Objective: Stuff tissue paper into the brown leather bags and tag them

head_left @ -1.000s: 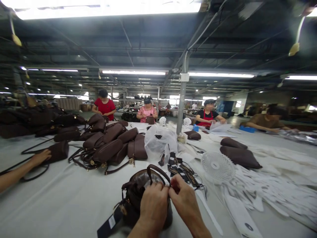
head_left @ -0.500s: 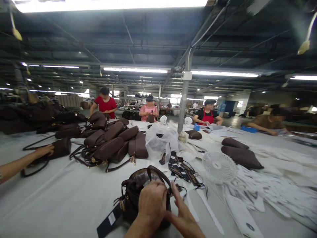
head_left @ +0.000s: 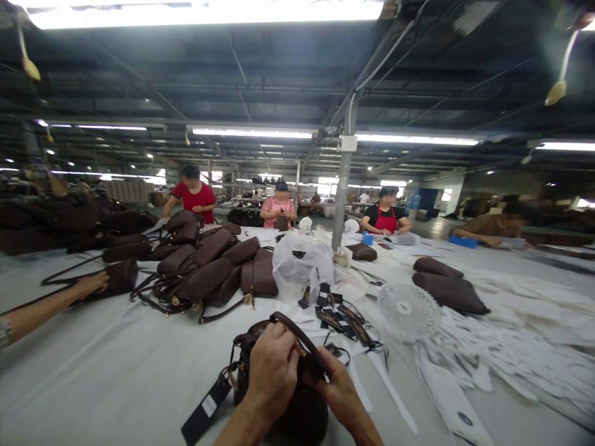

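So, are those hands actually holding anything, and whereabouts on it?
Yes, the dark bag. The right hand grips the near end of its handle; the left hand is closed at the top, its exact pinch hidden.

Your hands point(head_left: 302, 375) hide the near bag's opening point(head_left: 304, 354); you can't read the black tag's print point(head_left: 209, 406), too small.

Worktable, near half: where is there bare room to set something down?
The table shows bare at near left, between another person's forearm, the brown bag pile and the black tag. Crowded: right of the held bag, with loose tags, a fan and white strips.
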Available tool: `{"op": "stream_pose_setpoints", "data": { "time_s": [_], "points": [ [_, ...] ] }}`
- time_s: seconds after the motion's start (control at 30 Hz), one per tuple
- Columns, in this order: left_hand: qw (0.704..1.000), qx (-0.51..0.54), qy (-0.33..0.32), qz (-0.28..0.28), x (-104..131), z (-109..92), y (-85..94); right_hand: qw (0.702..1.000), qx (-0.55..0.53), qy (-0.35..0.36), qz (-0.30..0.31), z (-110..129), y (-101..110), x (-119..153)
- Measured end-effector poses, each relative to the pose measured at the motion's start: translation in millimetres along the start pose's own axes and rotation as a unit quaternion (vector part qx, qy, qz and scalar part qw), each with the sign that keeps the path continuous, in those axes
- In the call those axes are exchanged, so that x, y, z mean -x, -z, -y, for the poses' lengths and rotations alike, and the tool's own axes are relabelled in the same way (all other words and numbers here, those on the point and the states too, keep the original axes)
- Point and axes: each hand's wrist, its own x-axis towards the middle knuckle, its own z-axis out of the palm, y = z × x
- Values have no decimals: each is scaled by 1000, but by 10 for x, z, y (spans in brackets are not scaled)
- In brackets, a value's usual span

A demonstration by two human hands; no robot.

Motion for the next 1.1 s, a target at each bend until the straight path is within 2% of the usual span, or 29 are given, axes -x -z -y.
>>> {"op": "stream_pose_setpoints", "data": {
  "time_s": [0.23, 0.33, 0.43, 0.63, 0.8, 0.93, 1.1],
  "points": [
    [1000, -14, 25, -8, -52, -31, 155, 997, 70, 17, 35, 187, 169, -96],
    [998, -42, 36, 16, -82, -60, 109, 996, 86, 9, 11, 128, 147, -45],
    [997, -68, 18, 45, -79, -113, 38, 997, 70, 10, -7, 42, 151, 50],
    [997, -49, -9, 58, -35, -153, 16, 999, 39, 17, -22, 25, 313, 140],
    [997, -54, -20, 59, -6, -153, 78, 999, 28, 17, -5, 56, 391, 135],
    [995, -62, -30, 76, -28, -157, 140, 998, 53, 1, -20, 91, 465, 132],
    [994, -30, -3, 104, -69, -146, 48, 997, 80, -11, 13, 176, 580, 160]
  ]
}}
